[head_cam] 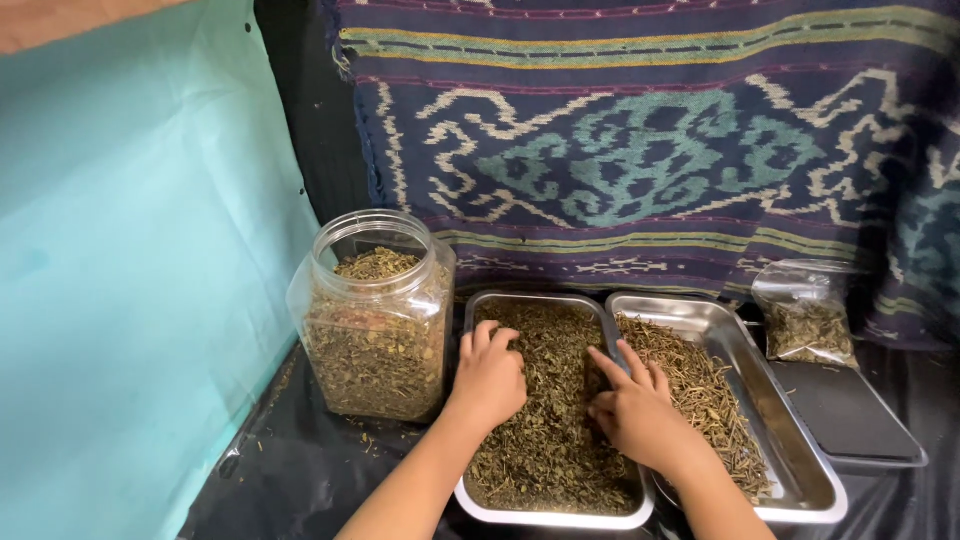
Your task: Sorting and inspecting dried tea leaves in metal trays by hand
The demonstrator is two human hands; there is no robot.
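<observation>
Steel tray (480, 303) near centre, filled with dried green leaves (545, 440). Left hand (487, 377) flat on leaves, fingers loosely spread, gripping nothing. Right hand (632, 405) touching leaves, index finger pointing, grip loose, empty. Second tray (790, 440) of twigs right; plastic jar (376, 315) left; small bag (806, 313) far right.

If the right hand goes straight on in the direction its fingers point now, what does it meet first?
The right hand points up and left across the left tray. It would probably first meet the dried leaves there, then the left hand, though depth is unclear.
</observation>
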